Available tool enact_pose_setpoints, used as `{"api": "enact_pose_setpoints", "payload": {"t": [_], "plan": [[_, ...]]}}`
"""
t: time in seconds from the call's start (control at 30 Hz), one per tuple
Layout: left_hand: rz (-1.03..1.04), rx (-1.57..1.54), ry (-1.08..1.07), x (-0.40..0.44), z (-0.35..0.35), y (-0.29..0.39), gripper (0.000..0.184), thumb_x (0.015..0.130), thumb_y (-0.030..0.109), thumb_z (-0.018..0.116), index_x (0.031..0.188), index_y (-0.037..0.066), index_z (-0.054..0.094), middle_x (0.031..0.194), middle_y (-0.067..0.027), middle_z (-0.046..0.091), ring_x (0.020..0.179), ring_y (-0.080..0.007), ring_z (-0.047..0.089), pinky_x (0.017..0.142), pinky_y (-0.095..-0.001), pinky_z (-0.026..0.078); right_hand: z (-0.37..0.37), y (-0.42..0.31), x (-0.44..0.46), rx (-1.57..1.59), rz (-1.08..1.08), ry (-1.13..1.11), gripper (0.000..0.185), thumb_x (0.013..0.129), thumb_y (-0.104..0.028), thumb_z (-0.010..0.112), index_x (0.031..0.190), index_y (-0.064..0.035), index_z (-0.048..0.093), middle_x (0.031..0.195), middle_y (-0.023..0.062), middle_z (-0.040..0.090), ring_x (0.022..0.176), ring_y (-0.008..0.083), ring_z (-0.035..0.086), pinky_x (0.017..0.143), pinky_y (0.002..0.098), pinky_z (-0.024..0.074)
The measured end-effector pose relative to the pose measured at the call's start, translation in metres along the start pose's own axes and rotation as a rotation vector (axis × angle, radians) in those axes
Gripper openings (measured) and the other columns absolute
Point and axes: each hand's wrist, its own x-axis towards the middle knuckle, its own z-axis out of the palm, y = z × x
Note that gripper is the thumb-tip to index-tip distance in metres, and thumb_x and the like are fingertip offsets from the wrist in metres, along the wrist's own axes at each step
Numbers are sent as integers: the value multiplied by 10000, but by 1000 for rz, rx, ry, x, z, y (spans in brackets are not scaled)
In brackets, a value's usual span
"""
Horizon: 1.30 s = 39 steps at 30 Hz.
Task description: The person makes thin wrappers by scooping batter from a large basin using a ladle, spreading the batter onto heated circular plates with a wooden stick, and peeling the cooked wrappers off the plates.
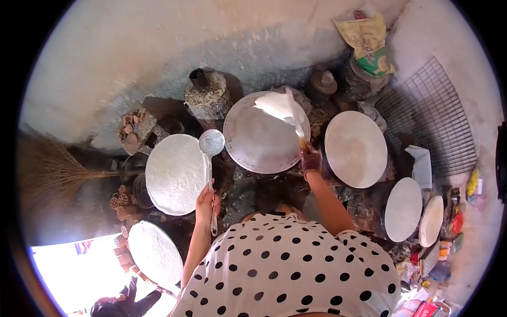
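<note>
In my left hand (206,203) is the long handle of a metal ladle (212,142), its round bowl just beside a round pan of white batter (176,175). My right hand (311,160), in a dark reddish covering, is closed around the short wooden handle of a white, cloth-like tool (277,106). That tool's pale end lies over the right part of a large round griddle (256,142) in front of me; its exact kind is not plain. Right of this hand sits a pale round lid or pan (356,149).
Another white-topped round pan (154,253) stands lower left, near perforated briquettes (122,211) and a straw broom (63,169). A crusted cylinder (207,96) rises behind the griddle. Rightward are a wire rack (430,116), pale discs (403,210) and a bag (367,42). A dark-clothed person (127,304) shows lower left.
</note>
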Motion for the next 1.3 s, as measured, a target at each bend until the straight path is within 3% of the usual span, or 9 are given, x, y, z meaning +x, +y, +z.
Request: {"api": "enact_pose_setpoints", "payload": {"t": [0.17,0.4,0.5,0.6,0.67,0.87,0.9,1.13,1.3], "plan": [[-46,-100,50,-12,16,-8,363,1010,202,350,1359,134,427,568,21,364,381,-86,313,363,-231,293,46,-18,12,-873,-91,42,432,849,-326,587,1206,-84,601,1063,192,656,969,269,646,865,342,481],[-60,-208,52,-23,39,-19,339,1011,212,345,1322,141,458,571,31,355,384,-81,310,359,-225,284,36,-94,35,-757,137,-407,468,791,-341,658,1166,-65,619,1053,171,666,962,270,651,816,342,500],[-48,-212,78,-41,52,-13,343,1009,211,347,1327,142,457,585,33,362,384,-77,308,360,-218,281,-12,-28,62,-752,-274,-277,419,813,-307,640,1164,-78,624,934,138,688,828,222,657,743,332,508],[-62,-275,94,-51,57,-23,342,1007,210,356,1328,147,459,598,31,373,385,-75,305,362,-214,279,-6,-18,59,120,46,-197,391,833,-295,611,1168,-93,623,927,135,693,824,250,659,732,336,507],[-70,-305,101,-56,60,-25,341,1006,211,363,1328,150,461,604,29,379,386,-74,303,363,-212,279,35,-79,32,-882,9,-250,394,855,-320,570,1178,-101,617,958,155,688,879,264,655,775,333,498],[-143,-379,130,-69,68,-31,337,1000,237,399,1318,158,473,609,32,392,386,-67,300,365,-204,278,38,-29,96,-809,-279,-570,456,787,-396,620,1123,-89,649,957,163,689,870,282,663,767,347,499],[-132,-380,130,-72,69,-30,337,1000,237,399,1318,158,473,609,32,392,386,-67,300,365,-204,278,23,-34,105,-773,55,-555,443,753,-382,643,1110,-120,662,1019,143,675,898,298,665,759,355,500],[-76,-407,164,-91,65,-45,335,999,265,406,1311,164,475,608,33,389,380,-66,315,349,-211,281,16,-57,84,-1173,-174,-241,418,830,-376,578,1213,-212,605,1122,103,644,1012,313,622,873,381,497],[-110,-520,93,-80,57,-60,348,1002,275,399,1333,176,444,601,22,382,391,-81,320,369,-236,287,27,-77,81,-1092,-171,-576,448,788,-348,627,1196,-162,616,1131,112,641,1049,287,614,910,357,472]]}}
